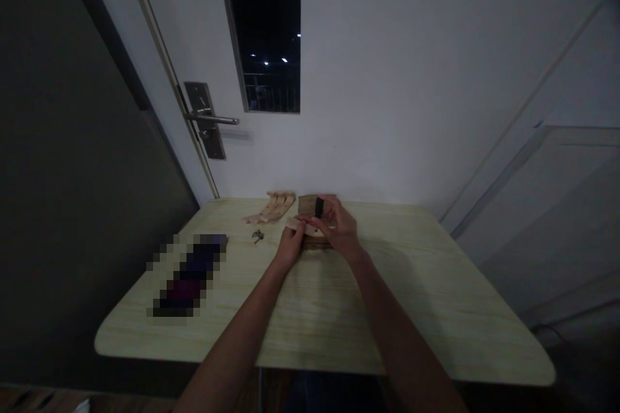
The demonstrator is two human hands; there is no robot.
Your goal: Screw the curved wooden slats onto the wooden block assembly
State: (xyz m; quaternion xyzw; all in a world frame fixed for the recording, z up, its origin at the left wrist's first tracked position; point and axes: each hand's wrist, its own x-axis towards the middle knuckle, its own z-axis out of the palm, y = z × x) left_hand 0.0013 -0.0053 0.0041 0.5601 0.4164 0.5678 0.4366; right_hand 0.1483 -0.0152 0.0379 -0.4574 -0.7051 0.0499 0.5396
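Wood piece (pixel 301 224) held in both hands near the far edge of the counter (pixel 436 310).
The left hand (pixel 289 246) and right hand (pixel 341 229) have their fingers closed on it. A black bit (pixel 320 206) sticks up just behind. Wood strips (pixel 275 206) lie to the left, near a small dark clip (pixel 258 236).

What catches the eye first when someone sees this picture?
The left hand and right hand meet on small wooden pieces at the far middle of the pale table. Left of them lies a pile of wooden strips; a blurred dark object sits nearer the left edge. A black window cuts the white wall.
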